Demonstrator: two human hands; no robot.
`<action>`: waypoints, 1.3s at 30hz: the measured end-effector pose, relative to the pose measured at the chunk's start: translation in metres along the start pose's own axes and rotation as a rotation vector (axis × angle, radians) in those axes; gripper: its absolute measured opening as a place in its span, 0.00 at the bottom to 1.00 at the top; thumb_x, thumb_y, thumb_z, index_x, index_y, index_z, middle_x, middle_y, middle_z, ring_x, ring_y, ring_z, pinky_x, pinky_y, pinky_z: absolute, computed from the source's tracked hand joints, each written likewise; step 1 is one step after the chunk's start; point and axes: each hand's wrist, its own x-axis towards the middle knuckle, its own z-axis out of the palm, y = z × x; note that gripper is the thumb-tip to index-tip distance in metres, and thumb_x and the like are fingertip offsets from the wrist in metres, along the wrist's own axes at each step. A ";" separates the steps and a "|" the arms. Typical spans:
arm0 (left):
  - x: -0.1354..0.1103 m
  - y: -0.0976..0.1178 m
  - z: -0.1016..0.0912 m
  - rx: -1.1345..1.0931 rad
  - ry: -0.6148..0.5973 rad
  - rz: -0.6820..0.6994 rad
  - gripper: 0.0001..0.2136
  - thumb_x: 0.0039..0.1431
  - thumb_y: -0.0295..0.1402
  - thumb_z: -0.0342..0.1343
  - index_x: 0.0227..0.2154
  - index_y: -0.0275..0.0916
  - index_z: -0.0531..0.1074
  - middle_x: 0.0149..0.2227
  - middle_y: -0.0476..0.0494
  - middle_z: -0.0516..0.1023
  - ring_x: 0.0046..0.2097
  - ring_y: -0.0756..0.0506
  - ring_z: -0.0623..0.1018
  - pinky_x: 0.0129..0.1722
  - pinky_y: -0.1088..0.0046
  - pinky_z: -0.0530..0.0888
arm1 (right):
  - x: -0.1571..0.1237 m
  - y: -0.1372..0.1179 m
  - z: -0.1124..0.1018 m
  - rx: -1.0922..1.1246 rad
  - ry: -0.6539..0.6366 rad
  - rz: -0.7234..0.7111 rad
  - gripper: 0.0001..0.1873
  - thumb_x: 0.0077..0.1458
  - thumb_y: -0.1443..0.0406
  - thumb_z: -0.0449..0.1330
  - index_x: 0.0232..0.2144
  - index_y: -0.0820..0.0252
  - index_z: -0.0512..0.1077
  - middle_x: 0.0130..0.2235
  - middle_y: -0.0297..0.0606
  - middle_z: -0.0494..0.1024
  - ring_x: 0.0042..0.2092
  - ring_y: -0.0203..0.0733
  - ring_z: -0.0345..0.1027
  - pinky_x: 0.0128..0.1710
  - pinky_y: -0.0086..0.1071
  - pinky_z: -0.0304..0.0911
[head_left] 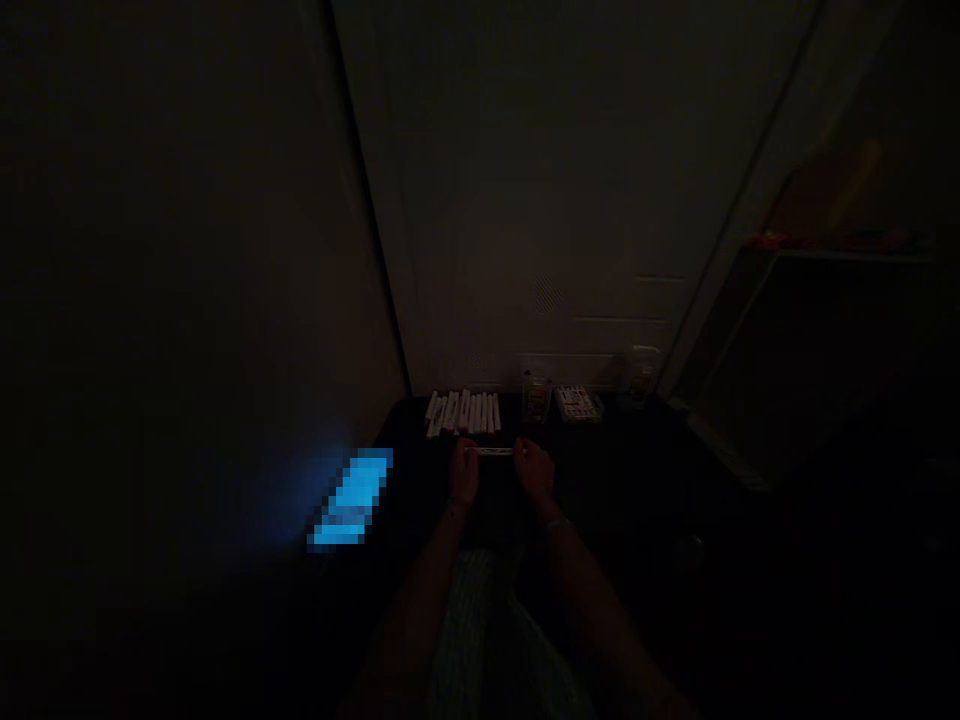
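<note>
Both my hands grip a slim white marker (495, 451) held level, one at each end. My left hand (464, 473) is closed around its left end, and my right hand (535, 468) around its right end. The picture is very dark, so the fingertips and any print on the marker are hard to make out. Just beyond my left hand lies a row of white markers (465, 411), side by side on the dark tabletop (600, 470). Past my right hand stands a clear package (536, 398) with reddish print, with a white printed box (577, 404) beside it.
Farther right, another clear container (639, 378) stands near the wall (585, 200). A bright blue, pixelated screen (351, 500) glows at the left. On the right is a shelf (847, 255) with dim reddish and orange things on it.
</note>
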 end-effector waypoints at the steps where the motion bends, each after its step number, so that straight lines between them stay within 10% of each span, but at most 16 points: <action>1: 0.000 -0.001 0.000 0.000 0.001 -0.002 0.07 0.52 0.32 0.42 0.29 0.38 0.64 0.26 0.51 0.67 0.29 0.51 0.67 0.32 0.75 0.64 | 0.000 0.000 0.000 0.000 0.004 -0.004 0.25 0.57 0.53 0.38 0.38 0.57 0.70 0.37 0.39 0.75 0.38 0.38 0.68 0.37 0.27 0.56; 39: -0.001 -0.001 0.000 -0.027 0.000 -0.009 0.07 0.52 0.33 0.42 0.29 0.39 0.63 0.27 0.50 0.67 0.30 0.51 0.67 0.32 0.75 0.64 | 0.000 0.002 0.003 0.009 0.030 -0.023 0.25 0.57 0.53 0.37 0.38 0.56 0.70 0.36 0.40 0.75 0.38 0.38 0.68 0.36 0.27 0.56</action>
